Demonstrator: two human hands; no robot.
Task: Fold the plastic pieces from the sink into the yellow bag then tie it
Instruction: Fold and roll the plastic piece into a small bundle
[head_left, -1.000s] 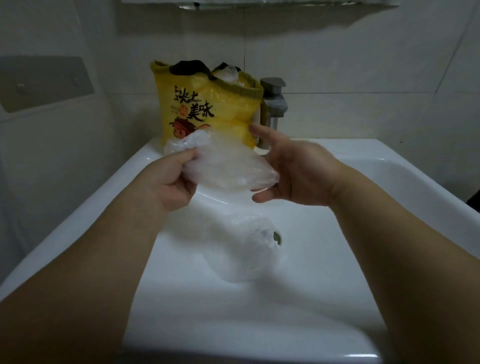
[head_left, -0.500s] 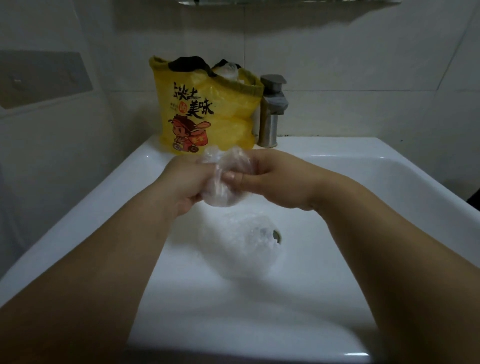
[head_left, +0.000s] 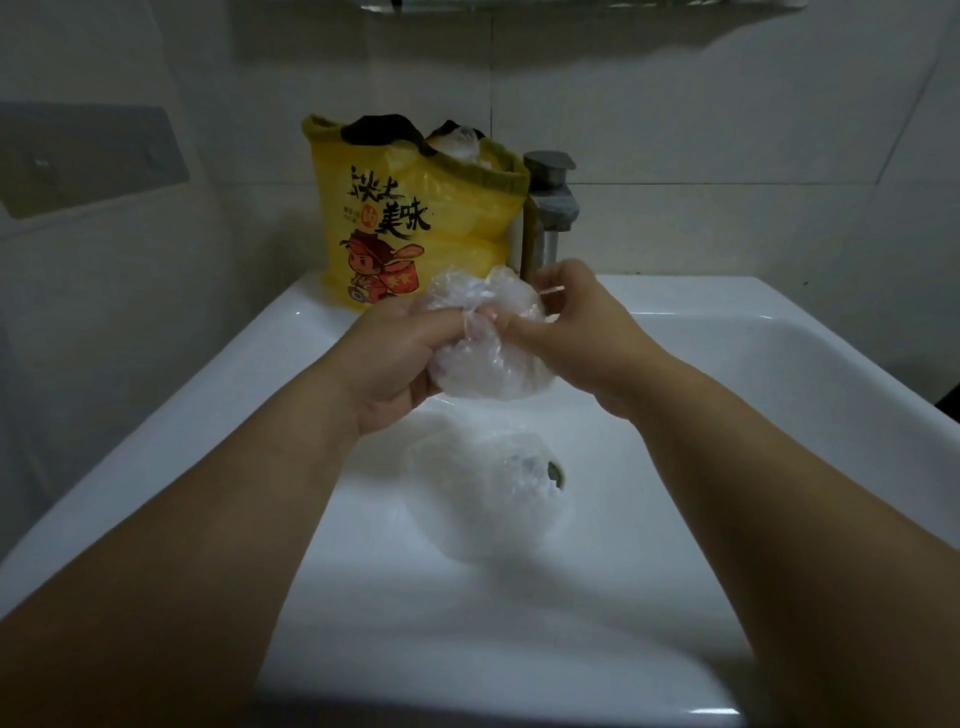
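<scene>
Left hand (head_left: 400, 358) and right hand (head_left: 582, 332) both grip crumpled clear plastic piece (head_left: 483, 338) above white ceramic sink (head_left: 779, 364); yellow printed plastic bag (head_left: 410, 223) stands at far rim.

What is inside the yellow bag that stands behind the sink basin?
At its open top, the yellow bag shows crumpled clear plastic and something black, unidentifiable. Pale lumps show faintly through its wall. Its lower right corner is covered by the held plastic piece.
</scene>
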